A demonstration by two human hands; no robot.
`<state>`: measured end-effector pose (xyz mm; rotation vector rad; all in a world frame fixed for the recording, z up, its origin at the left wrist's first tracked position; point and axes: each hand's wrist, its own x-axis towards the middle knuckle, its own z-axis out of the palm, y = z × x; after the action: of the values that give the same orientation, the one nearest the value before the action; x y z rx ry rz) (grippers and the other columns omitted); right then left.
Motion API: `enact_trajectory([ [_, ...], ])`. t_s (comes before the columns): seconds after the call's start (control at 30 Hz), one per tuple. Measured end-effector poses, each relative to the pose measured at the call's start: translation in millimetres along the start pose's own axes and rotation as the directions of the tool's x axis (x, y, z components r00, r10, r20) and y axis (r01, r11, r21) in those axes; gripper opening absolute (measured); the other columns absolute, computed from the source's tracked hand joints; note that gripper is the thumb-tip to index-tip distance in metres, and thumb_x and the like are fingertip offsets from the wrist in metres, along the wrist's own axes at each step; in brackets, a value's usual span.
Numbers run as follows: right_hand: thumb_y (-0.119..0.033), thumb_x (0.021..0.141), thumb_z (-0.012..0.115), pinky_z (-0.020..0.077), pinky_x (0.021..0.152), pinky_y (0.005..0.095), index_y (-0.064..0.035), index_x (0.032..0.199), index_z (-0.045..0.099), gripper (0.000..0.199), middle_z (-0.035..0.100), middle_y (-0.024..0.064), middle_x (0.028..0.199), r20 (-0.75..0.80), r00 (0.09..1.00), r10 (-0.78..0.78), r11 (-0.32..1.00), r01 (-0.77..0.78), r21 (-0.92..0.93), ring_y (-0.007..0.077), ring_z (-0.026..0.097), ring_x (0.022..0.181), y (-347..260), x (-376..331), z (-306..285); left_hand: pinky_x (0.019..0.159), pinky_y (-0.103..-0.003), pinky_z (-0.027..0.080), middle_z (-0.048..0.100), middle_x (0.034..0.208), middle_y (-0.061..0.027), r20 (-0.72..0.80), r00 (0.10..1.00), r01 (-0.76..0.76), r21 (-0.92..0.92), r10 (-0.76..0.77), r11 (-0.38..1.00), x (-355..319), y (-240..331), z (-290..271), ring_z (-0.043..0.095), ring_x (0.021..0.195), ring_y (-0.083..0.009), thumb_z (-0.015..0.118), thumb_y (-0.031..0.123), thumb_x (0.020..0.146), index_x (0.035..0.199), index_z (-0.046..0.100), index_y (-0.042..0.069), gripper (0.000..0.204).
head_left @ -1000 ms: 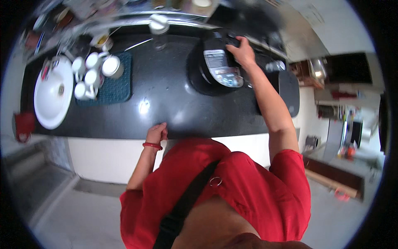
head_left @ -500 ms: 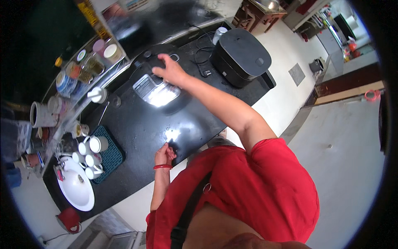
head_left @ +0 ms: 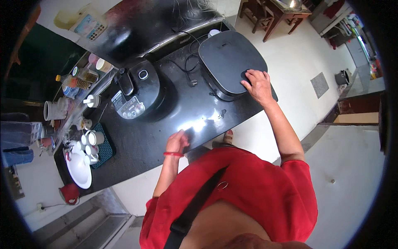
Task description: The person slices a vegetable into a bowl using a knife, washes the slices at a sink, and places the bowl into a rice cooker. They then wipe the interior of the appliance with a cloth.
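On the left of the dark counter, white mugs sit beside a basin, then a rounded black cooker. The left hand, near the front edge, is half curled and blurred — I cannot tell its hold. Farther right stands the boxy black appliance — the right hand, fingers slightly spread, rests on top, gripping nothing.

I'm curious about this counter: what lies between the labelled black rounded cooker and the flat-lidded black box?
The head view shows a looping black cord and plug on glossy black countertop.
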<state>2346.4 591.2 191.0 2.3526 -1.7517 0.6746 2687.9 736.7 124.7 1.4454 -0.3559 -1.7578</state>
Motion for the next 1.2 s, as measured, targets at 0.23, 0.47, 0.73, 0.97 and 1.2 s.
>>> enact_trajectory([
  [0.23,-0.042,0.075,0.057,0.0264,0.094,0.0551,-0.0007,0.100,0.058,0.048,0.052,0.0083,0.106,0.177,0.965,-0.195,0.981,0.191,0.039,0.0218,0.046,0.104,15,7,-10,0.051,-0.027,0.042,0.050,0.058,-0.0052,0.113,0.989,-0.114,0.141,0.098,0.983,25,2,113,0.047,0.050,-0.0138,0.053,0.022,0.085,0.056,0.049,0.006,0.033],
  [0.47,-0.028,0.056,0.074,0.0220,0.097,0.0561,-0.0093,0.115,0.048,0.068,0.046,0.0071,0.115,0.251,0.903,-0.350,0.936,0.322,0.145,0.0228,0.043,0.111,49,24,-39,0.051,-0.026,0.041,0.049,0.055,-0.0036,0.073,0.992,-0.111,0.194,0.098,0.975,21,7,137,0.047,0.050,-0.0129,0.054,0.023,0.084,0.054,0.051,0.007,0.034],
  [0.73,-0.032,0.073,0.064,0.0328,0.092,0.0416,-0.0094,0.103,0.056,0.038,0.056,0.0071,0.103,-0.239,0.878,-0.416,0.885,0.451,0.115,0.0225,0.050,0.102,50,153,-74,0.048,-0.027,0.041,0.050,0.055,-0.0040,0.025,0.997,-0.076,0.139,0.073,0.987,55,5,126,0.048,0.048,-0.0133,0.052,0.025,0.086,0.055,0.051,0.008,0.036],
  [0.97,-0.031,0.081,0.055,0.0382,0.088,0.0391,-0.0020,0.105,0.055,0.038,0.055,0.0174,0.105,-0.393,0.823,-0.411,0.826,0.518,0.222,0.0325,0.049,0.103,33,249,-43,0.052,-0.023,0.040,0.056,0.064,-0.0034,0.094,0.992,-0.098,0.130,0.086,0.987,64,23,147,0.050,0.052,-0.0107,0.052,0.024,0.085,0.066,0.056,0.007,0.026],
  [1.2,-0.030,0.079,0.057,0.0377,0.089,0.0389,-0.0035,0.106,0.055,0.038,0.052,0.0174,0.110,-0.435,0.837,-0.333,0.883,0.438,0.167,0.0320,0.047,0.106,24,253,-33,0.056,-0.023,0.042,0.057,0.067,-0.0020,0.074,0.859,-0.459,0.548,0.506,0.699,83,15,154,0.049,0.056,-0.0107,0.060,0.004,0.077,0.085,0.063,0.002,0.009],
])
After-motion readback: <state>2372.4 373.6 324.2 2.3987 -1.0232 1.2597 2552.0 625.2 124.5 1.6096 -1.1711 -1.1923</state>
